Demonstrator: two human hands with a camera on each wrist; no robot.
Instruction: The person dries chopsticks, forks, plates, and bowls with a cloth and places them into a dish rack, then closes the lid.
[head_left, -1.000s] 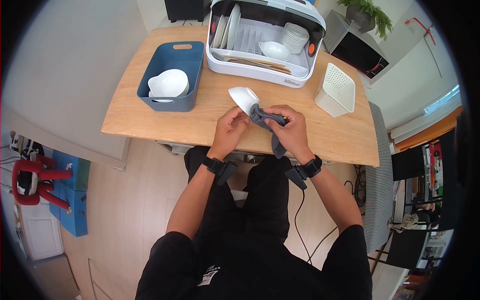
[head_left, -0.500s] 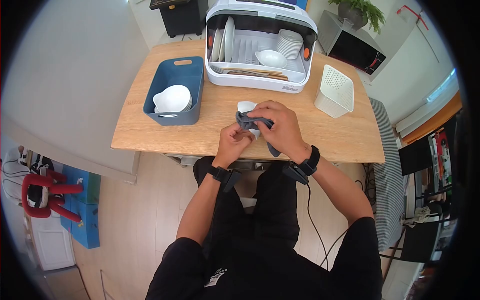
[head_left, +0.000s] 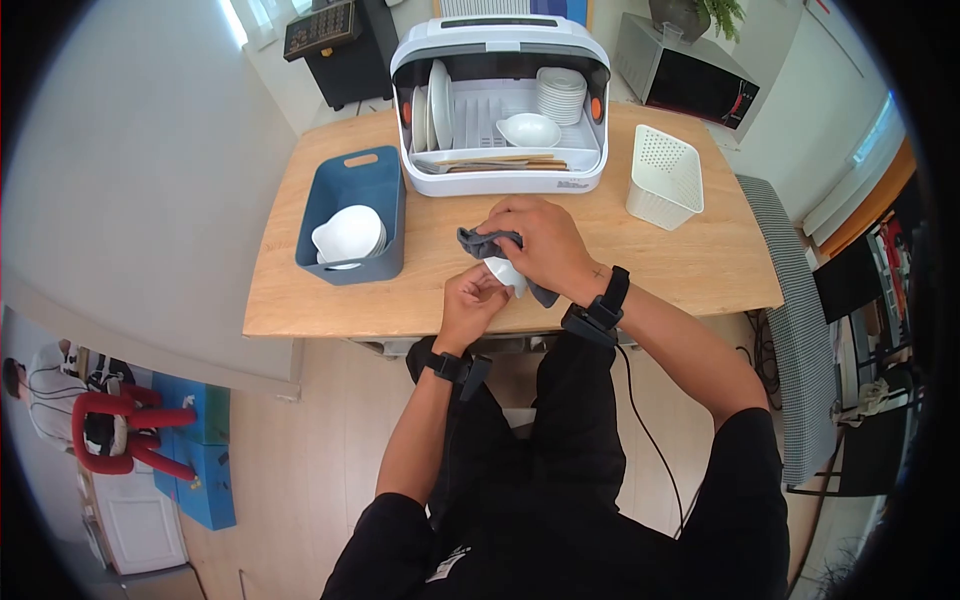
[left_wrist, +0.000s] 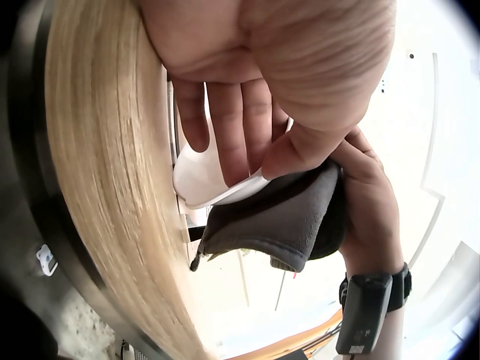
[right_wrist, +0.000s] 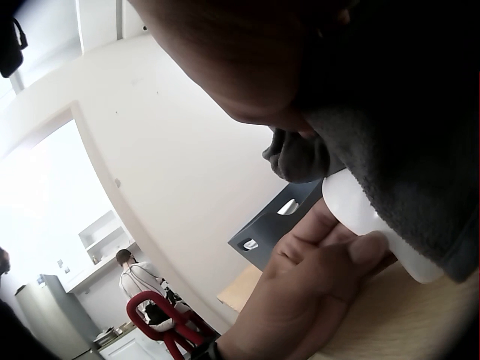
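A small white bowl (head_left: pixel 507 275) is tilted on its side above the near part of the table, pinched at its rim by my left hand (head_left: pixel 468 308). In the left wrist view the thumb and fingers lie on either side of the bowl's (left_wrist: pixel 196 180) edge. My right hand (head_left: pixel 548 245) grips a dark grey cloth (head_left: pixel 482 243) and presses it against the bowl's far side. Part of the bowl is hidden behind the cloth and the right hand. The cloth's (left_wrist: pixel 277 217) loose end hangs down beside the bowl.
To the left stands a blue bin (head_left: pixel 392 235) with stacked white bowls (head_left: pixel 347 234). A white dish rack (head_left: pixel 500 182) at the back holds plates, small dishes, a bowl and chopsticks. At the right is a white perforated basket (head_left: pixel 665 180). A person (right_wrist: pixel 139 274) is in the background.
The right hand and cloth have moved left and over the bowl, now covering its far side. The left hand has turned the bowl, and it sits nearer the body. The head view has shifted.
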